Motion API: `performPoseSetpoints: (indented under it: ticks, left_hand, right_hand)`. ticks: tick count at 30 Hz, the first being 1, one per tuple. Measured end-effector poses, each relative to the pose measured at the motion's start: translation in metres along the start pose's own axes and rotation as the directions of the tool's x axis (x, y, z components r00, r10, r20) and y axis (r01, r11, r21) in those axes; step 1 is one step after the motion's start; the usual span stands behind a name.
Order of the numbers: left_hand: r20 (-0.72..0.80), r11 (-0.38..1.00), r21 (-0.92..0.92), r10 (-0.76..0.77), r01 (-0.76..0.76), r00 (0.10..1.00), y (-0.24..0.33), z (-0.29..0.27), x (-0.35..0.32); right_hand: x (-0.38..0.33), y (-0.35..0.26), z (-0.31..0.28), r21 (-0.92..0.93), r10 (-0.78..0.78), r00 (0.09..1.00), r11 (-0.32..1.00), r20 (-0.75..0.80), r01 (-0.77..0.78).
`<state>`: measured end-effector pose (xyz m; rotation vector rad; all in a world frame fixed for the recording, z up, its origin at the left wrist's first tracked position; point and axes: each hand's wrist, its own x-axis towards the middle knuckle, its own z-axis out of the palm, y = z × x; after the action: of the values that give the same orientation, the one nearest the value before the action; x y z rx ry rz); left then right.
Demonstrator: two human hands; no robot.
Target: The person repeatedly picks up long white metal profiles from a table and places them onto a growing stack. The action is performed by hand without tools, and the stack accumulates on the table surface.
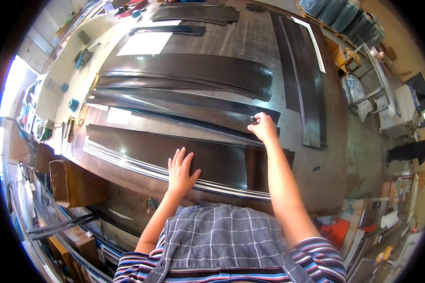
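My left hand (181, 175) lies flat with spread fingers on the near stack of long, glossy black strips (141, 141). White strips (123, 160) show along that stack's front edge. Over the right end of another glossy black strip (198, 109), farther back, my right hand (263, 127) is closed in a pinch. Thumb and fingertips meet just above or on that strip's surface; what they hold is too small to make out. Behind it, more wide black strips (184, 68) lie fanned in a pile.
The brown table (326, 174) carries long black strips (311, 94) along its right side and more black sheets (196, 13) at the far end. White sheets (146, 43) lie farther back. Tape rolls (73, 104) sit at the left edge. A cardboard box (71, 184) stands below left.
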<state>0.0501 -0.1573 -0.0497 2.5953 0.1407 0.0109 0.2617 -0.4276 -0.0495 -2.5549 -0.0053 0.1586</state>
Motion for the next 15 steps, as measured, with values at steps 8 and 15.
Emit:
performPoseSetpoints:
  ticks: [8,15]
  left_hand:
    - [-0.005,0.999,0.027,0.042,-0.042,0.999,0.002,0.006,-0.002]
    - [-0.170,0.874,-0.478,0.010,-0.091,0.985,0.020,0.010,-0.005]
  right_hand:
    - [-0.009,-0.010,-0.003,-0.219,-0.142,0.990,0.966,-0.018,0.134]
    - [-0.070,-0.050,-0.036,0.069,-0.469,0.868,0.872,-0.166,0.484]
